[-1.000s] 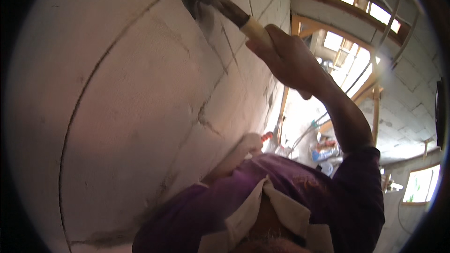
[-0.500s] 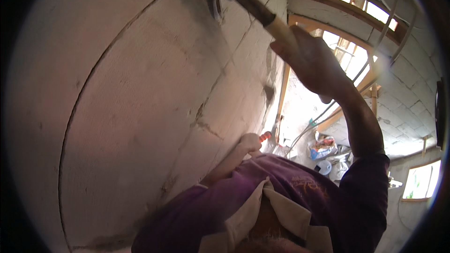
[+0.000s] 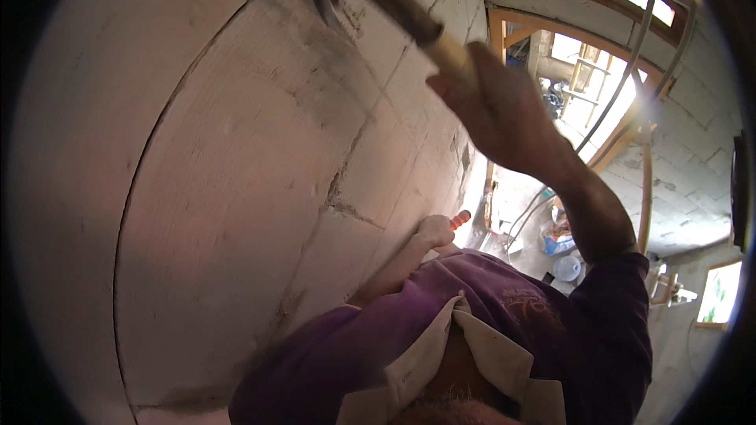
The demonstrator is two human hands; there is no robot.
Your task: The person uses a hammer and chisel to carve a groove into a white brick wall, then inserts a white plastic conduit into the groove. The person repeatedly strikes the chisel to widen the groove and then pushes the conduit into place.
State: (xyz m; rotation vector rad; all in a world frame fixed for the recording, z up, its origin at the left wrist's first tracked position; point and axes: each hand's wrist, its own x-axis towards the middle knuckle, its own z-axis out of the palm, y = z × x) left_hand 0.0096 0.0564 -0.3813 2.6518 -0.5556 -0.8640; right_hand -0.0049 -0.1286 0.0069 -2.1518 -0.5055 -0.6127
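Two bare hands were beside a pale block wall (image 3: 228,205), which took up the left side of the view. The right hand (image 3: 504,114) was wrapped around the light handle of a hammer (image 3: 403,16), whose dark, blurred clawed head showed in front of the top of the wall; whether it touched the wall could not be told. The left hand (image 3: 435,231) was low down, close beside the wall, its fingers closed around a red grip (image 3: 461,220) that stuck out past the fist; anything beyond the grip was hidden. Dark joints ran across the wall. To the right of the wall were a wooden frame (image 3: 496,35), a pale hose (image 3: 643,27) and, lower down, a round whitish container (image 3: 567,269). A purple shirt (image 3: 488,287) showed just beside the wall's lower part.
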